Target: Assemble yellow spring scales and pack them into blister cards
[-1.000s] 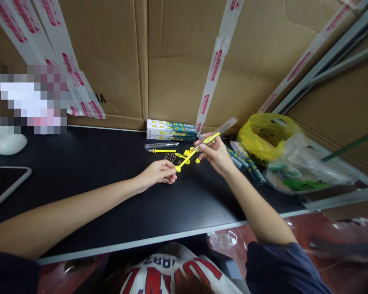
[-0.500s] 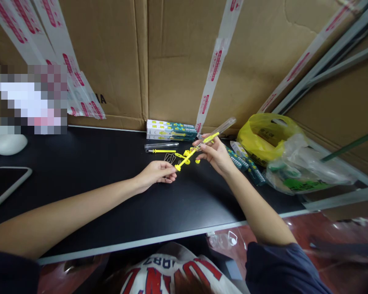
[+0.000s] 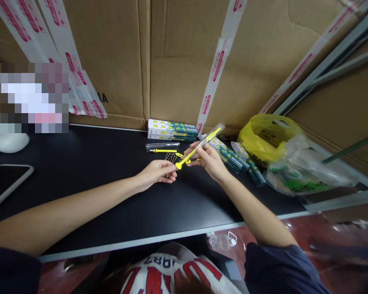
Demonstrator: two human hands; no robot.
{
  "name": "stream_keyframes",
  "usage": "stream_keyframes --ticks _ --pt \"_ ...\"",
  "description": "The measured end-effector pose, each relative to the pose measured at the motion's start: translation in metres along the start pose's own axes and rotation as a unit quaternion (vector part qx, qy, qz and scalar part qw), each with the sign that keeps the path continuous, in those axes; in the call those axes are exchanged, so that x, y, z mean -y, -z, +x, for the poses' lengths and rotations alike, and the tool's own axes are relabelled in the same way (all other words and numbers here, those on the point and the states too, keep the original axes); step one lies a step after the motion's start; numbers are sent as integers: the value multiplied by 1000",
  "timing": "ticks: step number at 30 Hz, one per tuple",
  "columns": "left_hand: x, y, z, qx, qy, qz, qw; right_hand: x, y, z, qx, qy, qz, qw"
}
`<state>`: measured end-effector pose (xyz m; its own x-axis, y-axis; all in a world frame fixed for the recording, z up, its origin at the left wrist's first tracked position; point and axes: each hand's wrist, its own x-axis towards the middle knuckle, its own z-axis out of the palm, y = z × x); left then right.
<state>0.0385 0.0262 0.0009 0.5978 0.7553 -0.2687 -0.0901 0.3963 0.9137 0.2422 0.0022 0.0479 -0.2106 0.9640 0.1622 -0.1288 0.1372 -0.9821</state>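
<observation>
My right hand (image 3: 209,159) grips a clear plastic tube (image 3: 215,131) with a long yellow rod (image 3: 194,152) partly inside it, tilted up to the right. The rod's lower end points down at my left hand (image 3: 158,172). That hand rests on the black table (image 3: 110,196) with its fingers curled together in a pinch, close to the rod's tip; what they hold is too small to see. Behind the hands lie another clear tube (image 3: 162,145), a second yellow rod (image 3: 163,150) and small yellow parts.
Green-and-white boxes (image 3: 171,130) are stacked against the cardboard wall (image 3: 184,61). More boxes (image 3: 233,157) lie right of my hand, beside a yellow bag (image 3: 263,136) and a clear plastic bag (image 3: 306,167). A tablet (image 3: 3,183) lies at the far left.
My right hand has moved left and down towards my left hand, and the yellow rod has slid further into the tube. The left hand has stayed in place.
</observation>
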Motion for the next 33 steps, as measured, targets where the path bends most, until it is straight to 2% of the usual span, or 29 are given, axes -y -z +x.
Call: stream_keyframes --ticks 12,33 --pt "-1 -1 -1 6 0 14 1000 -12 -9 -2 -27 31 -41 998" --pt "-1 -1 -1 14 -4 18 1000 -17 -12 -3 -19 42 -41 998"
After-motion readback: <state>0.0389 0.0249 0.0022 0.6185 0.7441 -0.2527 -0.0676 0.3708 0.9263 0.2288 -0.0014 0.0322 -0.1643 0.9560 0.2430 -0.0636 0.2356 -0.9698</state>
